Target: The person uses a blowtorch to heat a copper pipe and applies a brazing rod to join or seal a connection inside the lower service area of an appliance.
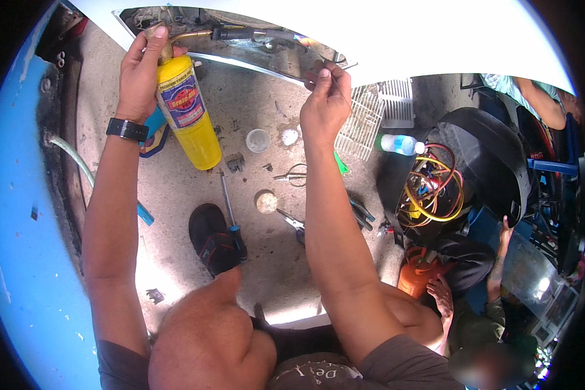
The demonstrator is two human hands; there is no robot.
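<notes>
My left hand (138,81) is wrapped round the brass torch head at the top of a yellow gas cylinder (199,140); a brass torch tube (195,34) reaches right from it, inside an opening in a white panel (435,36). My right hand (326,104) is pinched on a thin dark piece (335,70) near the opening's right corner, too small to make out clearly. A silver strip (240,65) runs along the opening's lower edge. Below lie white grilles (361,123), a small cup (258,140) and scissor-like tools (296,175).
A blue body panel (19,214) lines the left side. A screwdriver (227,201) lies by my foot. On the right are a water bottle (403,144), hoses (439,195) in a black bag, an orange tank (415,273) and other people's arms (539,104) and hands (445,292).
</notes>
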